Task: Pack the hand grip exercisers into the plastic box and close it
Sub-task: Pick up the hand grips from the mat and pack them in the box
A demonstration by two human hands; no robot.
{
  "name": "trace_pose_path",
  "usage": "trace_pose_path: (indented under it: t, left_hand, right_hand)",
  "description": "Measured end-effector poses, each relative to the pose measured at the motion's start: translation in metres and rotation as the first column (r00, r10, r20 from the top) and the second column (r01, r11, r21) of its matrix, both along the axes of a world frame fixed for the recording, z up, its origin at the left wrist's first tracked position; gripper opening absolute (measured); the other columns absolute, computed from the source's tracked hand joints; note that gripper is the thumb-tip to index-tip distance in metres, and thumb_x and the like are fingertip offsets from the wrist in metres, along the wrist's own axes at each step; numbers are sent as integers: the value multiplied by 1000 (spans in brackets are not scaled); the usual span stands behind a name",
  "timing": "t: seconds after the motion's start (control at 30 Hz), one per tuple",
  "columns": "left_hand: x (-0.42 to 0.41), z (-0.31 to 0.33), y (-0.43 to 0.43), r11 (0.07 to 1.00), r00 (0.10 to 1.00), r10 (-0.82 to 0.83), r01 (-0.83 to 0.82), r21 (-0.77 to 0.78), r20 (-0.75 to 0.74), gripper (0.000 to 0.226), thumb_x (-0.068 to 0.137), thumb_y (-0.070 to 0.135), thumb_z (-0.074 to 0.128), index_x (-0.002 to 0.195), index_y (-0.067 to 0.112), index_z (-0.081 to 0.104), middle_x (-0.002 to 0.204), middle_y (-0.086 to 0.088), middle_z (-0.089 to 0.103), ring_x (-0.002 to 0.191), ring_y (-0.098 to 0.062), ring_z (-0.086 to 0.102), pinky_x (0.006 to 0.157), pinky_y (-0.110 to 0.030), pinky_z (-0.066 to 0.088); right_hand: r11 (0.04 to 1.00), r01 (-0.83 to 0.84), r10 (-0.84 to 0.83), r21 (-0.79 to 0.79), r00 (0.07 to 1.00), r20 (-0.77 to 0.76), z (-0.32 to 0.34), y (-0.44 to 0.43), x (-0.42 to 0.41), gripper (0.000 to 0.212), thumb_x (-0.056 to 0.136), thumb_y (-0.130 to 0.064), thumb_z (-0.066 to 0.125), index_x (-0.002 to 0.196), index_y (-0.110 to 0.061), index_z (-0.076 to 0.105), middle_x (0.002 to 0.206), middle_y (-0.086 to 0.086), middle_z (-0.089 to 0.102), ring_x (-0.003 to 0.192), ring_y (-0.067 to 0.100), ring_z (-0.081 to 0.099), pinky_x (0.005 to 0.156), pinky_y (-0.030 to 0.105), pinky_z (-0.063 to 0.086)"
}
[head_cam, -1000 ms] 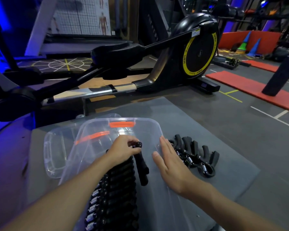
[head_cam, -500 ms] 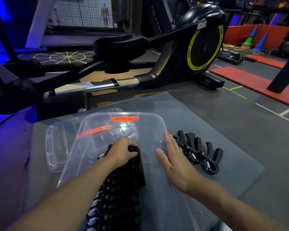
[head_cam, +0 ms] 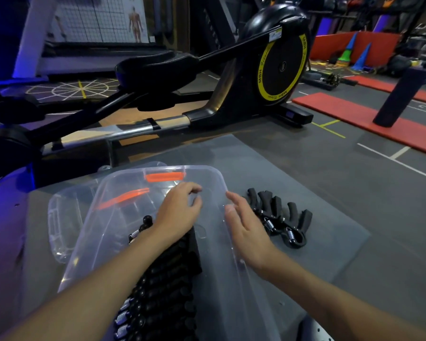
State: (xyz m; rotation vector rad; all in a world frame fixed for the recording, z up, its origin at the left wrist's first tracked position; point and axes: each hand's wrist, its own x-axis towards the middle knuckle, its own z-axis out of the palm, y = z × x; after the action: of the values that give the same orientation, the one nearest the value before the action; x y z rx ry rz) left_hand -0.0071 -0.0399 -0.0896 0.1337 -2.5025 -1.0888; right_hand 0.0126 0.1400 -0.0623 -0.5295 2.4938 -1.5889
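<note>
A clear plastic box (head_cam: 214,175) with orange latches lies open on a grey mat. A row of black hand grip exercisers (head_cam: 165,279) with steel springs fills its left side. My left hand (head_cam: 180,210) hovers over the far end of that row, fingers loosely curled and holding nothing. My right hand (head_cam: 246,225) rests flat on the box's right rim, fingers spread and empty. Just right of it, a small pile of black exercisers (head_cam: 280,217) lies on the mat outside the box.
The clear lid (head_cam: 59,222) lies on the mat left of the box. A black and yellow elliptical trainer (head_cam: 278,67) stands just beyond the mat. Red mats (head_cam: 369,119) and a black post (head_cam: 401,94) are to the right.
My left hand has set the exerciser it held down at the end of the row, let go and lifted forward. My right hand stays on the box rim.
</note>
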Motion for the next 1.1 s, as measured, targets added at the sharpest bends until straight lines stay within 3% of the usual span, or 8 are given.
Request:
trace_pose_path:
  t: [0.07,0.17,0.3,0.43,0.6,0.73,0.87,1.1]
  left_hand:
    - [0,23,26,997,991,-72,72,-9,-109,21,88,11,58,107,15,67,110,3,64,104,-10,58,96,-25,43]
    - [-2,48,68,974,969,-220,212,-83,-109,19,88,26,53,101,20,66,106,8,60,102,-9,55,94,-24,41]
    - [-20,48,107,920,953,-282,300,-251,108,39,84,47,38,91,23,67,102,6,63,101,-18,54,103,-37,38]
    - [-19,28,110,841,962,-213,268,-469,169,33,89,42,43,97,22,69,105,5,63,103,-16,52,110,-30,26]
    - [-20,23,109,825,962,-230,273,-496,147,36,86,45,40,98,26,68,102,12,61,102,-10,52,104,-27,27]
    - [-21,21,109,826,961,-240,276,-492,137,42,81,48,33,96,28,68,98,14,61,99,-9,52,105,-28,30]
    - [-21,22,109,821,962,-229,272,-502,147,37,81,47,36,92,29,67,96,14,62,99,-10,53,103,-27,30]
    - [-23,22,109,821,959,-229,283,-497,168,33,81,45,38,88,29,67,92,15,63,96,-8,55,98,-26,31]
  right_hand:
    - [977,180,-180,-118,984,8,-8,9,-10,29,101,-29,43,126,-18,52,113,-9,60,105,7,56,91,21,44]
    - [941,335,-332,-50,942,59,-33,38,-37,13,98,-23,50,108,-16,54,96,-3,62,89,15,59,76,25,46]
    - [829,458,-501,322,864,61,-85,96,-73,39,82,-46,51,107,-17,58,106,10,63,101,32,57,85,41,46]
    - [722,495,-607,483,788,99,-115,134,-92,52,88,-45,59,127,-11,50,125,19,52,119,40,45,98,43,38]
    - [761,503,-615,410,761,208,-143,150,-111,77,69,-55,72,131,-19,44,125,7,59,117,33,53,99,47,44]
    - [739,570,-650,359,743,160,-170,157,-124,86,49,-63,69,125,-25,50,117,2,63,109,28,58,92,47,49]
    - [740,584,-651,335,747,135,-163,156,-121,69,57,-43,80,118,-20,56,111,7,64,105,30,60,90,45,51]
    - [718,662,-683,215,730,33,-133,158,-106,41,67,-24,78,104,-7,68,93,8,71,90,26,65,80,35,53]
